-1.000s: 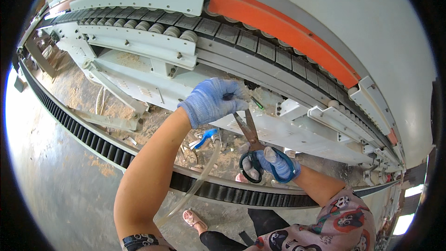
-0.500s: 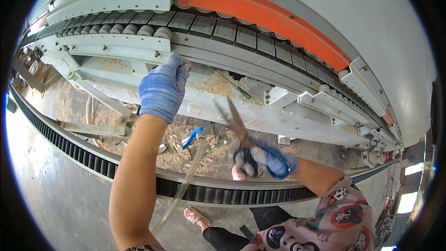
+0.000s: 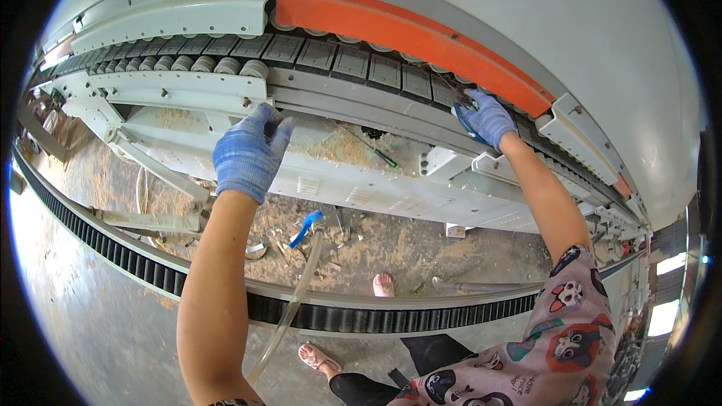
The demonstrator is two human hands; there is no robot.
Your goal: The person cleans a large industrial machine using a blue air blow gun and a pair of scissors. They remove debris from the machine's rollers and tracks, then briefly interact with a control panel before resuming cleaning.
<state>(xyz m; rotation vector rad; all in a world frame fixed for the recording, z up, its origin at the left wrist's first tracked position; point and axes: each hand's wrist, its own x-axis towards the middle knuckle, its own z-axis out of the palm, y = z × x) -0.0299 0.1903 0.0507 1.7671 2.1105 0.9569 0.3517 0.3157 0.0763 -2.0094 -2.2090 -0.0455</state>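
My right hand [image 3: 490, 118], in a blue knit glove, is closed around a pair of scissors [image 3: 466, 123] with dark blue handles. Their blades reach over the dark chain track [image 3: 382, 71], close under the orange guard [image 3: 421, 36]. My left hand [image 3: 252, 152], gloved the same way, is just below the pale rail at the end of the roller row [image 3: 252, 68]. Its thumb stands apart from the bent fingers, and nothing shows between them. Fingertips are partly hidden.
A green-tipped screwdriver-like tool [image 3: 387, 159] lies among sawdust on the machine ledge. A clear hose [image 3: 295, 302] with a blue valve lever [image 3: 305, 228] rises before me. A black ribbed rail [image 3: 391, 319] curves across in front of my legs. Wood scraps litter the floor.
My right hand has carried the scissors up and right, from above the floor to the chain track. My left hand has dropped slightly and left, its thumb now parted from the fingers.
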